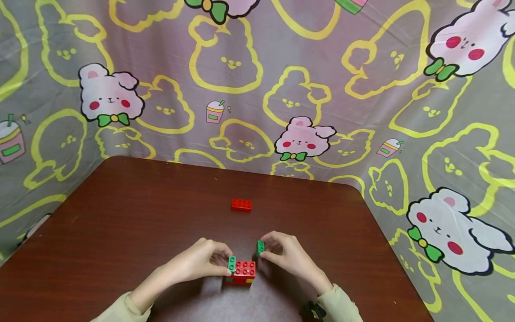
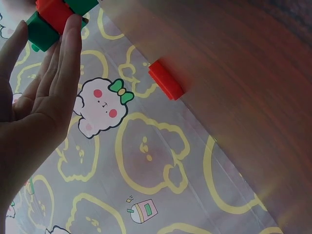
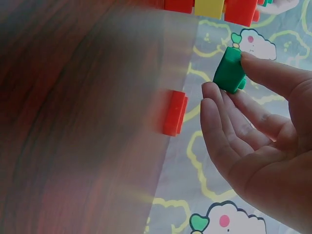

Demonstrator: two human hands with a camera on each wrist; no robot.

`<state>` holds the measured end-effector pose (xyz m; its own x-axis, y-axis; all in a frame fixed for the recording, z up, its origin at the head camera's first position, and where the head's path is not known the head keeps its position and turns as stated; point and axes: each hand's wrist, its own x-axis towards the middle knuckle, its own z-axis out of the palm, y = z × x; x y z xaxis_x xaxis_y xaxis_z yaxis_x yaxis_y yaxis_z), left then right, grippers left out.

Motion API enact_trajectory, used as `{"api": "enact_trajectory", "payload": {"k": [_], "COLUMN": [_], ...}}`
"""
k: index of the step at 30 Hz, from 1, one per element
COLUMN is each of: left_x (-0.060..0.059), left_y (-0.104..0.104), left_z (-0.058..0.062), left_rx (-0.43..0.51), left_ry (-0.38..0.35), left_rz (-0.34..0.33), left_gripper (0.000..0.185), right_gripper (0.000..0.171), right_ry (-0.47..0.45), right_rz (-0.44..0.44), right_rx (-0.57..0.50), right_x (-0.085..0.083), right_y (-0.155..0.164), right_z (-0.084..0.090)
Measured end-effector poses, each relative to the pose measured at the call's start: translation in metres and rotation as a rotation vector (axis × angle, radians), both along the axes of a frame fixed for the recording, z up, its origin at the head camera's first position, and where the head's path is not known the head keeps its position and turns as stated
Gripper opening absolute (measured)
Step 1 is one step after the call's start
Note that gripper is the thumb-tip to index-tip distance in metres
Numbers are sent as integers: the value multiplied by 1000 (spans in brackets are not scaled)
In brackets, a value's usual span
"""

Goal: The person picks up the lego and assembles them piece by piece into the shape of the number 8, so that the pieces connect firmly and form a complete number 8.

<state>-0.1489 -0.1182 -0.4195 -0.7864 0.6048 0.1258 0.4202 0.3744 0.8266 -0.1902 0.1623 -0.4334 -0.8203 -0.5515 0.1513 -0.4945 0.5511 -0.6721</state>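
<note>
A stack of toy building bricks (image 1: 245, 268), red on top with green and yellow pieces lower down, stands before me on the table. My left hand (image 1: 206, 259) pinches a small green brick (image 1: 231, 264) at the left end of the stack's top. In the left wrist view, thumb and fingers sit on either side of that green brick (image 2: 43, 32). Just right of the stack, my right hand (image 1: 286, 254) pinches a second green brick (image 1: 260, 248) between thumb and fingertips. The right wrist view shows this green brick (image 3: 230, 70) apart from the stack's yellow brick (image 3: 209, 9).
A loose red brick (image 1: 241, 205) lies farther back on the brown table (image 1: 169, 201). Patterned cloth (image 1: 241, 103) with rabbit drawings hangs behind the table and along its sides. A dark object (image 1: 314, 310) shows by the right sleeve.
</note>
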Motion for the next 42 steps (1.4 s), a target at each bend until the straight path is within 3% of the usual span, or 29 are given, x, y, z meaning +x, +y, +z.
{"api": "enact_trajectory", "payload": {"k": [12, 22, 42], "left_x": [0, -1, -1], "left_y": [0, -1, 0], "left_z": [0, 0, 2], "left_rx": [-4, -11, -16], "left_ry": [4, -8, -17], "left_rz": [1, 8, 7], "left_gripper": [27, 29, 30], "right_gripper": [25, 26, 27], "right_ry": [18, -23, 63], "right_rz": [19, 14, 108], "right_rx": [-28, -29, -64], "right_x": [13, 23, 32], "right_y": [1, 0, -2], "right_z": [4, 10, 17]}}
